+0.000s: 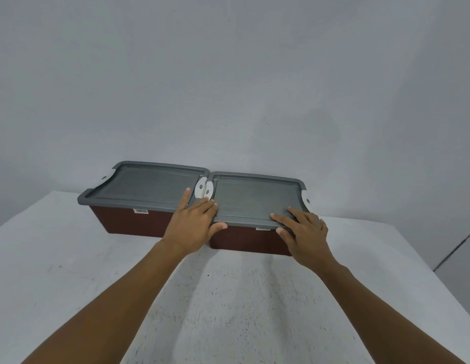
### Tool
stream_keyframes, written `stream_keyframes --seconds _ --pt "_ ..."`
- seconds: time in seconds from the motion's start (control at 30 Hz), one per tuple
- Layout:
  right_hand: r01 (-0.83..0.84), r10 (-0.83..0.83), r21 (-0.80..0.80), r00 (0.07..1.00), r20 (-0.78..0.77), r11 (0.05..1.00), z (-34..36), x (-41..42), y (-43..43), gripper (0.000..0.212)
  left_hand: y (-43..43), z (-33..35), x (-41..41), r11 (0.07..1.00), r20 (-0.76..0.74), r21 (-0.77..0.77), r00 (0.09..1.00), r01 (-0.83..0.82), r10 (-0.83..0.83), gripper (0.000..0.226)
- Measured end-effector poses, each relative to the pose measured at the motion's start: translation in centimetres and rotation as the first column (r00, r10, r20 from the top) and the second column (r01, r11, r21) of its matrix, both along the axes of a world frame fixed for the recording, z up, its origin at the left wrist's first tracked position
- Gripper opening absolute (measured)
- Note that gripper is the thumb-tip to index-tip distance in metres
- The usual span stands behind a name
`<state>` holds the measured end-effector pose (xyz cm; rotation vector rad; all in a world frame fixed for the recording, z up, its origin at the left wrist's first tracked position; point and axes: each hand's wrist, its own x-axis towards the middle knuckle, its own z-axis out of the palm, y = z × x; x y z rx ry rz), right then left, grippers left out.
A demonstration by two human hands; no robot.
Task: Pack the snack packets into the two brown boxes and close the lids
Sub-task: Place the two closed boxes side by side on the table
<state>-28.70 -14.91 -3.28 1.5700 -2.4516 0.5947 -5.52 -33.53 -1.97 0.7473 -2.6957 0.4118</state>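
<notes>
Brown boxes (129,222) and grey lids (150,183) — smooth, matt plastic; the white worktop (228,311) — speckled, faintly rough.

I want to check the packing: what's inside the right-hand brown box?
Nothing inside shows. A grey lid covers the right brown box, with the right hand and part of the left hand resting on it, so its contents are hidden.
</notes>
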Motion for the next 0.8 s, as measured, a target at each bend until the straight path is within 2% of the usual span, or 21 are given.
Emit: stream_keyframes --seconds 0.2,0.37,0.47,0.57,0.67,0.73,0.8 --pt "-0.004 0.003 0.042 1.0 0.011 0.999 0.5 -0.9 -1.8 0.063 -1.8 0.7 -1.1 1.0 0.027 0.012 1.0 -0.008 0.008 0.084" --pt "0.003 -0.001 0.043 0.999 -0.042 0.999 0.3 -0.9 -1.8 0.063 -2.1 0.7 -1.4 0.999 0.039 0.031 0.999 -0.011 0.009 0.087" --pt "0.008 -0.004 0.074 0.999 -0.048 0.997 0.6 -0.9 -1.6 0.065 -2.0 0.5 -1.4 0.997 0.036 0.078 0.999 -0.004 0.002 0.086" --pt "0.03 -0.025 0.122 0.999 -0.042 0.992 1.2 -0.5 -1.5 0.054 -2.4 1.3 -0.5 0.975 0.008 0.192 0.993 0.11 -0.114 0.092" --pt "0.126 -0.118 0.128 0.991 -0.068 0.984 1.0 1.5 -1.8 0.045 -3.4 1.6 1.7 0.93 -0.073 0.314 0.981 0.194 -0.18 0.07" --pt "0.174 -0.16 0.115 0.98 -0.119 0.978 0.9 3.4 -2.7 0.056 -4.5 1.3 3.4 0.938 -0.078 0.31 0.987 0.156 -0.139 0.06" --pt "0.142 -0.126 0.113 0.983 -0.134 0.983 0.9 5.5 -4.5 0.066 -5.8 1.2 5.0 0.954 -0.019 0.283 0.996 0.093 -0.092 0.065"
